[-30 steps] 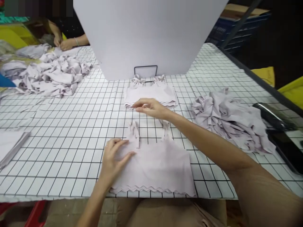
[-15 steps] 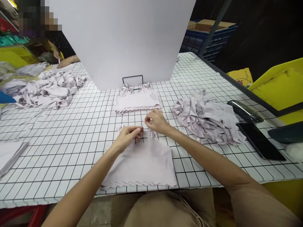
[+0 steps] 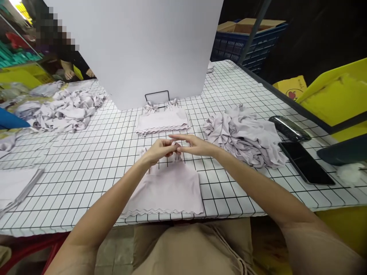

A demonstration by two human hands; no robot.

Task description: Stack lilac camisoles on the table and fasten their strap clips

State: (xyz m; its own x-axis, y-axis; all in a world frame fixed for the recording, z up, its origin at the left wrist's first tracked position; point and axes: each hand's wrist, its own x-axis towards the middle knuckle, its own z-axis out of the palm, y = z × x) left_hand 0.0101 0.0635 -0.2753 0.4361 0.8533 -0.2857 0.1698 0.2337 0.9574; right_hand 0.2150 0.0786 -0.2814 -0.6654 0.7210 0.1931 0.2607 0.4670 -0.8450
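A pale pinkish strappy top point(image 3: 169, 193) lies flat at the table's near edge, its wavy hem facing me. My left hand point(image 3: 160, 151) is closed in a pinch above its upper edge, on the top's right strap point(image 3: 177, 156); the fingertips partly hide the strap. Beside it, my right hand point(image 3: 193, 145) has its fingers stretched out to the left, with the thumb apart and close to that strap. The left strap point(image 3: 147, 168) lies partly behind my left hand. Further back, a neat stack of similar tops point(image 3: 163, 121) has its straps toward a wire bracket point(image 3: 157, 96).
A large white board point(image 3: 143, 49) stands behind the stack. Crumpled fabric point(image 3: 243, 135), a dark glossy object point(image 3: 289, 128) and a phone point(image 3: 306, 162) lie right. Another fabric heap point(image 3: 69, 109) and folded pieces point(image 3: 20, 187) are left. A co-worker's hand point(image 3: 68, 70) shows behind.
My left hand has risen from the top's left side to the right strap. My right hand has come back from the stack to meet it. The view has shifted rightward.
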